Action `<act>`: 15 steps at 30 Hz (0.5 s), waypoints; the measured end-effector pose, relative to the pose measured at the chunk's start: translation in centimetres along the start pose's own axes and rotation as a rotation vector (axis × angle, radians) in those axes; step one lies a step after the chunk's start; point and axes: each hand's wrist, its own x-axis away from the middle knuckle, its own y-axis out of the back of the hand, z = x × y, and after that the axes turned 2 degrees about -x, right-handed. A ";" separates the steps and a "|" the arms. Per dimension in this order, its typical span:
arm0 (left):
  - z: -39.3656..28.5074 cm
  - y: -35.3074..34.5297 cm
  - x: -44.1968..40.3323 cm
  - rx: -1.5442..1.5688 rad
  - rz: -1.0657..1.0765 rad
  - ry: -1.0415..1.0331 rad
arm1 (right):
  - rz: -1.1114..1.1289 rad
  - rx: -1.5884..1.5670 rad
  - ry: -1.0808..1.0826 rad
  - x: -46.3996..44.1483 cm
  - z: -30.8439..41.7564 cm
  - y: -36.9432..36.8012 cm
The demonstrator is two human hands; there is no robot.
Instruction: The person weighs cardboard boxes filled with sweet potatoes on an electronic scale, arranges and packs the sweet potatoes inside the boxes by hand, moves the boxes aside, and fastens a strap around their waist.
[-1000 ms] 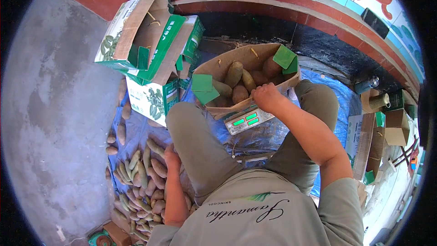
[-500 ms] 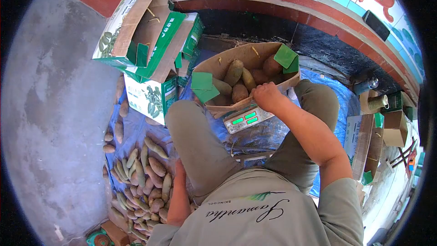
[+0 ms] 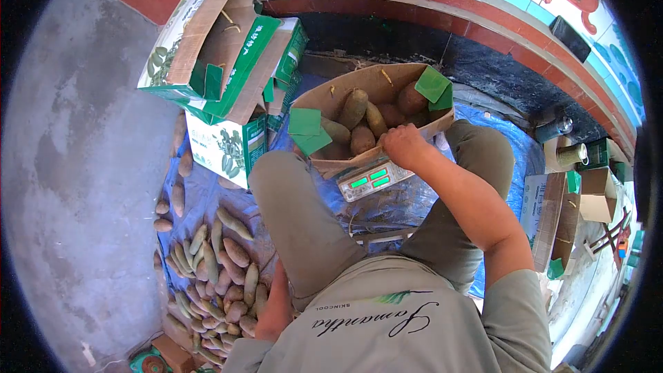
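My right hand [image 3: 403, 145] is closed on the near rim of an open cardboard box [image 3: 338, 166] with green flaps. Several brown and greenish root vegetables [image 3: 353, 109] lie inside the box. It rests on a scale [image 3: 373, 179] whose green displays are lit. At my left side, the forearm [image 3: 276, 304] reaches down beside my thigh, and the hand is hidden behind my leg. A heap of similar vegetables [image 3: 235, 253] lies next to that arm.
Green-and-white boxes [image 3: 219, 145] are stacked at the left, beyond the heap. A blue sheet [image 3: 207, 193] covers the floor. More cartons [image 3: 545, 207] stand at the right, near a jar [image 3: 571, 155]. A tiled wall [image 3: 414, 19] runs along the far side.
My left hand has moved back along my thigh and out of sight. My right hand stays on the box rim.
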 end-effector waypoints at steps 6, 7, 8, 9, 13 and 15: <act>0.6 -0.7 0.4 -0.033 0.023 0.017 | -0.048 0.012 0.015 -0.1 -0.1 -0.6; 0.7 -0.8 0.5 -0.038 0.028 0.020 | -0.044 0.017 0.011 0.0 0.0 -0.3; 0.8 -0.9 0.5 -0.045 0.029 0.023 | -0.041 0.022 0.006 0.0 0.1 -0.1; 0.8 -1.0 0.6 -0.049 0.030 0.025 | -0.041 0.014 0.005 0.0 0.1 -0.1; 1.7 -1.6 1.1 -0.072 0.024 0.036 | -0.069 0.019 0.023 -0.2 -0.2 -0.7; 2.4 -2.0 1.4 -0.086 0.014 0.045 | -0.089 0.026 0.040 -0.3 -0.3 -1.0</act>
